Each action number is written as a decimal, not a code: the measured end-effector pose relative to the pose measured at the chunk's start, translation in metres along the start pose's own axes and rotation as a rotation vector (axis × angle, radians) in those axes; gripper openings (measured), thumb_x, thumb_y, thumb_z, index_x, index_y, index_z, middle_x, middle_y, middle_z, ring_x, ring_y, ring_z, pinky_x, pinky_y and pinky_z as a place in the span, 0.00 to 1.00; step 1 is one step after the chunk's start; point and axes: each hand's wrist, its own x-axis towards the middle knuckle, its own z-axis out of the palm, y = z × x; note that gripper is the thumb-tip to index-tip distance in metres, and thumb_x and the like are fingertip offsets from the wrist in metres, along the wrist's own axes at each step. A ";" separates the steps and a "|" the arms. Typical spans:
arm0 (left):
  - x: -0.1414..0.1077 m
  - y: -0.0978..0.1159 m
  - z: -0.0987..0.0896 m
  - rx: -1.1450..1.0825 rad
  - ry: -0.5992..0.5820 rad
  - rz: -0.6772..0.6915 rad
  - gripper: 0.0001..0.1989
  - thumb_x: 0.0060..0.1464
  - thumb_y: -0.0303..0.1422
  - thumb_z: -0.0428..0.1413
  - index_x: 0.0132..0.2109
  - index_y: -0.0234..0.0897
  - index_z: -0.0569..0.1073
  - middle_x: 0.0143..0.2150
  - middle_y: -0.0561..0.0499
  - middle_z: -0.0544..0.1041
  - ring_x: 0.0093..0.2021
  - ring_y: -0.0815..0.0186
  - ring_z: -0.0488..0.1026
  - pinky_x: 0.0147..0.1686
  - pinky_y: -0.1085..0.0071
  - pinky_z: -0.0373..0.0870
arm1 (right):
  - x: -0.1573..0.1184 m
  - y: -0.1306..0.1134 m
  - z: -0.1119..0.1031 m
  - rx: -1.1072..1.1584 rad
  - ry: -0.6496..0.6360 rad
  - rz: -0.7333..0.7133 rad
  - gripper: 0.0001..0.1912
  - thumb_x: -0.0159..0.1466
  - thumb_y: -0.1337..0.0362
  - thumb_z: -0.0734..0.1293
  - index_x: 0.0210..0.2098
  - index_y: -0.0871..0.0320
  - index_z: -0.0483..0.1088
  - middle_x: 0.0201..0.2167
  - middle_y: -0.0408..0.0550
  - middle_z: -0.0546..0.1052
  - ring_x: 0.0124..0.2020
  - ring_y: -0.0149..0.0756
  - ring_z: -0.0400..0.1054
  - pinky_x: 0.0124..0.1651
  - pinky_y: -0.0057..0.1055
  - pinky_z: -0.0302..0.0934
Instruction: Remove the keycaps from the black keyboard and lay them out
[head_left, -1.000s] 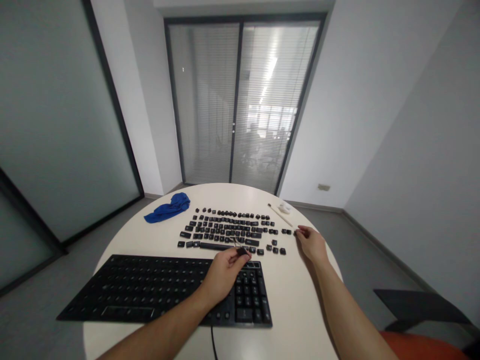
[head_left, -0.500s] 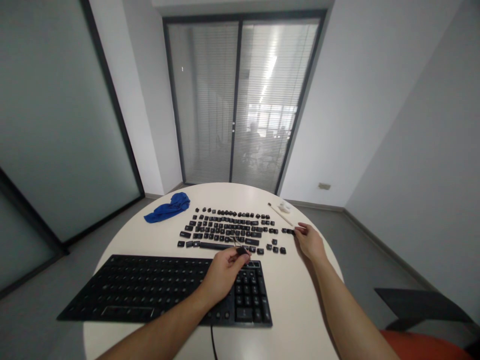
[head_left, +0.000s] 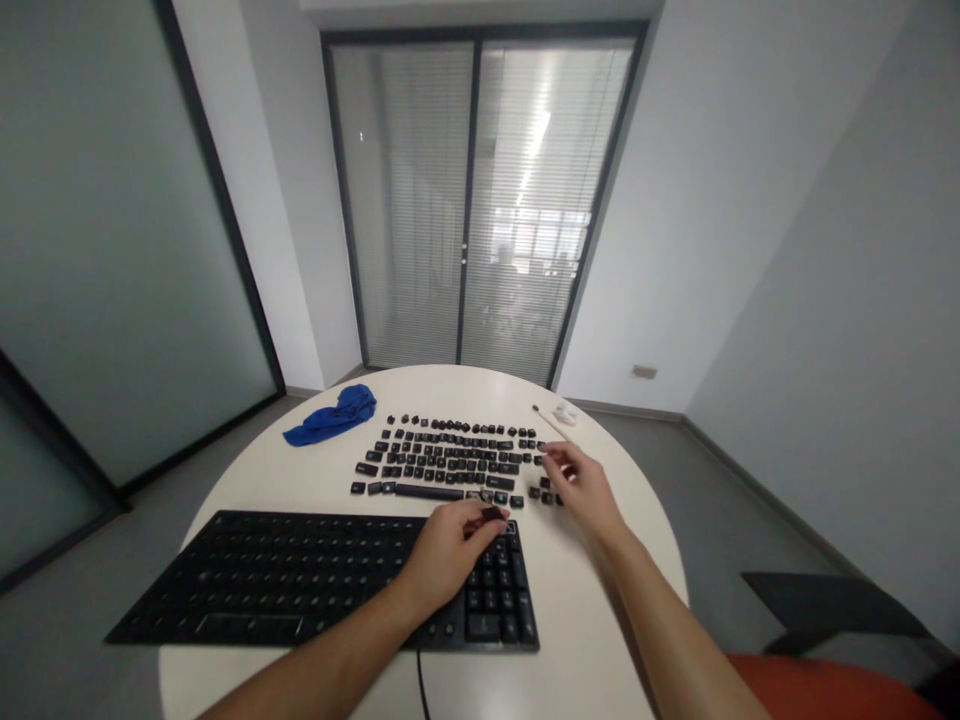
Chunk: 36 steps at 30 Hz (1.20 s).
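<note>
My left hand (head_left: 448,548) is over the right part of the black keyboard (head_left: 300,570), its fingers closed on a small dark tool (head_left: 493,513) with thin wire ends. Most of the keyboard's left part has no keycaps, while the number pad at its right has them. Loose black keycaps (head_left: 450,450) lie in rows beyond the keyboard, with a long bar-shaped one (head_left: 429,492) in the nearest row. My right hand (head_left: 585,490) is above the right end of these rows, thumb and fingers bent and nearly together; what is between its fingertips is hidden.
A blue cloth (head_left: 331,418) lies at the back left of the round white table (head_left: 592,650). A thin brush (head_left: 551,423) and a small white item (head_left: 566,412) lie at the back right. A black cable (head_left: 424,685) runs toward me. An orange chair (head_left: 817,690) stands at the right.
My right hand has moved left from the keycaps near the table's right side to the end of the rows. My left hand has shifted slightly, and its tool now lies lower and flatter.
</note>
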 end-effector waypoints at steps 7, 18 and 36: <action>0.003 -0.005 0.003 0.083 0.028 -0.024 0.11 0.59 0.36 0.56 0.39 0.36 0.81 0.37 0.47 0.83 0.39 0.58 0.77 0.43 0.67 0.70 | -0.012 -0.019 0.008 0.287 -0.619 0.160 0.09 0.58 0.64 0.66 0.35 0.62 0.75 0.15 0.38 0.69 0.17 0.28 0.65 0.24 0.24 0.58; 0.004 -0.003 0.000 0.077 -0.022 -0.078 0.15 0.58 0.39 0.55 0.34 0.33 0.80 0.30 0.48 0.80 0.31 0.61 0.73 0.31 0.72 0.65 | -0.018 -0.021 0.001 0.397 -0.986 0.434 0.33 0.47 0.64 0.77 0.52 0.58 0.70 0.27 0.41 0.78 0.25 0.31 0.73 0.25 0.23 0.66; -0.005 0.007 0.003 0.503 -0.087 0.108 0.14 0.60 0.35 0.55 0.27 0.38 0.76 0.27 0.52 0.76 0.30 0.64 0.70 0.31 0.72 0.57 | -0.021 -0.023 0.012 0.397 -0.929 0.366 0.29 0.46 0.60 0.79 0.45 0.60 0.73 0.28 0.41 0.77 0.21 0.28 0.67 0.22 0.25 0.67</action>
